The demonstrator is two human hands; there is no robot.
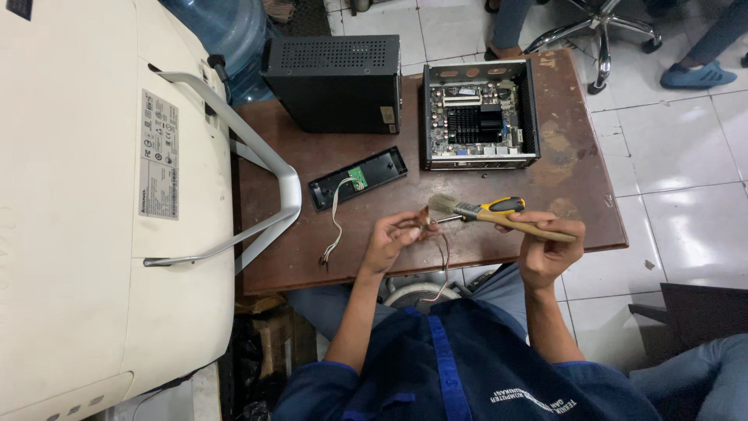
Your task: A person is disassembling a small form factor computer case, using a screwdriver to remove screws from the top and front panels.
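My hands work above the table's (576,195) near edge, where bare wood runs out to the near right corner. The open computer case (481,114) and black cover (333,82) block the far edge; the black panel (358,177) lies mid-table; the white monitor's stand (257,164) overhangs the left edge

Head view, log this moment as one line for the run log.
left hand: pinching small wired part | right hand: holding brush and screwdriver | table: open computer case, black cover
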